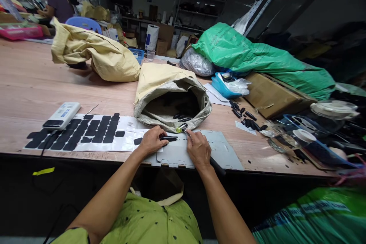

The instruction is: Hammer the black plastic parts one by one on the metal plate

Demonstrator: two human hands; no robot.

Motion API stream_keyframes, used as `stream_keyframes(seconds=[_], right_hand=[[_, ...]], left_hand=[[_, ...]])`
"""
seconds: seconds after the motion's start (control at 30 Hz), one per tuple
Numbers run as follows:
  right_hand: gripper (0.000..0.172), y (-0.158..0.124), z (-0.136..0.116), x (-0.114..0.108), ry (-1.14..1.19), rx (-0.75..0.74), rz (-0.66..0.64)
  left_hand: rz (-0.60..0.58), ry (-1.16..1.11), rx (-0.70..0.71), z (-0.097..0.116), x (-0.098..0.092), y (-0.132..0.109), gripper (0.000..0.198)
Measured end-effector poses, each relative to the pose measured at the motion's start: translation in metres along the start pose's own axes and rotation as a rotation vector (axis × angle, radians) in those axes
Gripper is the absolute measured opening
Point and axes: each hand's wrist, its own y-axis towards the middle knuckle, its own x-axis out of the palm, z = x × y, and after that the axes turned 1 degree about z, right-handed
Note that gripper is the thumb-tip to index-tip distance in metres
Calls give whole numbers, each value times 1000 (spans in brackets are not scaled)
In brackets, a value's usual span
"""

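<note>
My left hand [152, 141] is closed on a slim black part [172, 138], pinned low over a grey board [228, 156] at the table's front edge. In my right hand [199, 149] is a small hammer [217, 166]; its black handle sticks out below the palm. The hammer's yellow-tipped head is just above the black part, in front of the sack's mouth. Directly ahead lies a cream sack [154, 78], its opening turned towards me, with several dark pieces inside. Left of my left hand, black adhesive pads [97, 131] cover a white backing sheet [126, 124].
A white device [64, 114] with a cable stands left, near a thin metal tool [91, 109]. Another cream sack [114, 59] lies behind. On the right are loose black parts [251, 124], a blue basin [224, 85], a cardboard box [265, 91] and a green sack [257, 55]. A person [58, 4] sits far left.
</note>
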Motion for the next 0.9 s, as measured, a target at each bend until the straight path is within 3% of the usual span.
stream_keyframes(seconds=[0.3, 0.47, 0.53, 0.63, 0.7, 0.73, 0.8, 0.9], right_hand=[[32, -4, -1, 3, -53, -42, 17], [31, -3, -3, 3, -62, -41, 11], [31, -3, -3, 2, -60, -43, 9], [31, -3, -3, 2, -57, -34, 5], [30, -3, -4, 2, -59, -25, 5], [31, -3, -4, 2, -60, -23, 6], [31, -3, -4, 2, -62, -24, 6], [31, -3, -5, 2, -64, -24, 7]], left_hand=[[-34, 47, 61, -2, -1, 0, 13], [-69, -129, 59, 16, -16, -12, 21], [-207, -306, 36, 30, -25, -28, 23], [-677, -531, -13, 42, -31, -55, 26], [-964, -502, -56, 36, -23, -72, 26], [-1033, -425, -89, 29, -15, -79, 25], [-1008, -194, -208, 8, 7, -90, 23], [-777, 88, -436, -26, 41, -101, 28]])
